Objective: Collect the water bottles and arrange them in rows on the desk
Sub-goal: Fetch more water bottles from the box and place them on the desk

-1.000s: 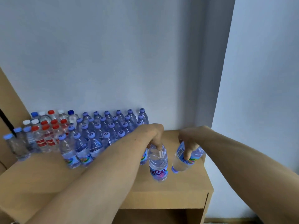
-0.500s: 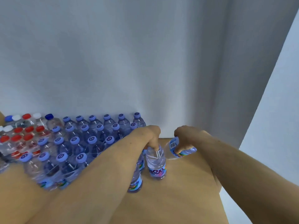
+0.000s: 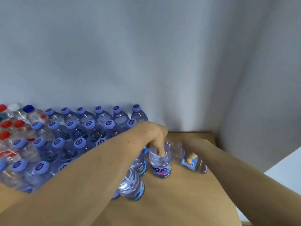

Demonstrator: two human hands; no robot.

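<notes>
Bottle rows point(image 3: 78, 142) upright on desk point(image 3: 179, 201); rightmost bottle point(image 3: 200, 167) tilted.

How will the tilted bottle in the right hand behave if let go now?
The tilted bottle is round and leaning, so it would probably topple and roll, perhaps off the desk's nearby right edge. Its thin clear wall likely dents under the right hand's grip.

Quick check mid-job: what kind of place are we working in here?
Probably a plain indoor room, perhaps an office or storeroom corner. A light wooden desk stands against a bare pale wall that turns a corner on the right, and rows of capped water bottles are massed along the back of it.
</notes>
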